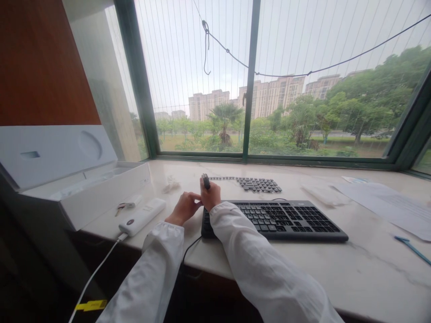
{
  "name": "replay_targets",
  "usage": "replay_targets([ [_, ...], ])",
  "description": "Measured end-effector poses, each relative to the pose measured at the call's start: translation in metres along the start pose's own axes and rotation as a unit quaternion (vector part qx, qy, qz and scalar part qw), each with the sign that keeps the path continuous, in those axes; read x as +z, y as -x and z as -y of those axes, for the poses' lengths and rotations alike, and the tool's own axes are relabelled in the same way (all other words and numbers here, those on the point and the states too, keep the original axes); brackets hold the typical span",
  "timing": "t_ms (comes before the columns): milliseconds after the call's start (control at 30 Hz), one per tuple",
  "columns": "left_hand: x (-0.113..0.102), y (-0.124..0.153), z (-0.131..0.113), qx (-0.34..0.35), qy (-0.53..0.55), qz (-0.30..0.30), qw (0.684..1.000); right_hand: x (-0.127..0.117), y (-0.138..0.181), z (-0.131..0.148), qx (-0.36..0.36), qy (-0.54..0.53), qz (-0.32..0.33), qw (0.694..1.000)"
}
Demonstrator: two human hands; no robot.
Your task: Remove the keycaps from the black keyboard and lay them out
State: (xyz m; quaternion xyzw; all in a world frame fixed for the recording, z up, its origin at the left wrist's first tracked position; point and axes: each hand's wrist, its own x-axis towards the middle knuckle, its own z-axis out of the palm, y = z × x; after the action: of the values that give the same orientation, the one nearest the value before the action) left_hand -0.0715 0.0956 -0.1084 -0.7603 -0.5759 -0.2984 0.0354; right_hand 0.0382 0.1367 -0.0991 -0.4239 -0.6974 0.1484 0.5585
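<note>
A black keyboard lies across the white marbled counter, with bare key sockets on its right part and caps on several keys further left. Over its left end, my right hand is closed round a small black object whose top sticks up from the fist; its lower end is hidden. My left hand is beside the keyboard's left edge, fingertips drawn together against the right hand. Whatever they may pinch cannot be seen. Behind the keyboard, loose black keycaps lie in rows.
An open white box stands at left. Near it lie a white power bank with a cable and a small white adapter. Paper sheets, a clear plastic bag and a blue tool are at right.
</note>
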Motion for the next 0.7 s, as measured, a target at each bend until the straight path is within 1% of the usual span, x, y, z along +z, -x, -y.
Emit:
replay_targets([
  [167,-0.0004,-0.0003,0.0002,0.003,-0.015,0.001,1.000,0.0027,0.0003,-0.0051,-0.024,-0.006,0.009,1.000],
  [333,0.0008,-0.0011,0.0012,0.000,-0.016,-0.004,1.000,0.0013,0.0015,-0.0039,-0.044,-0.017,0.007,0.999],
  [533,-0.0009,-0.0010,-0.0017,-0.001,-0.033,0.004,0.999,-0.0017,0.0027,-0.0001,-0.041,-0.010,0.017,0.999],
  [700,-0.0035,0.0001,-0.0059,0.011,-0.064,0.009,0.998,-0.0003,0.0034,-0.0001,-0.047,-0.014,0.016,0.999],
])
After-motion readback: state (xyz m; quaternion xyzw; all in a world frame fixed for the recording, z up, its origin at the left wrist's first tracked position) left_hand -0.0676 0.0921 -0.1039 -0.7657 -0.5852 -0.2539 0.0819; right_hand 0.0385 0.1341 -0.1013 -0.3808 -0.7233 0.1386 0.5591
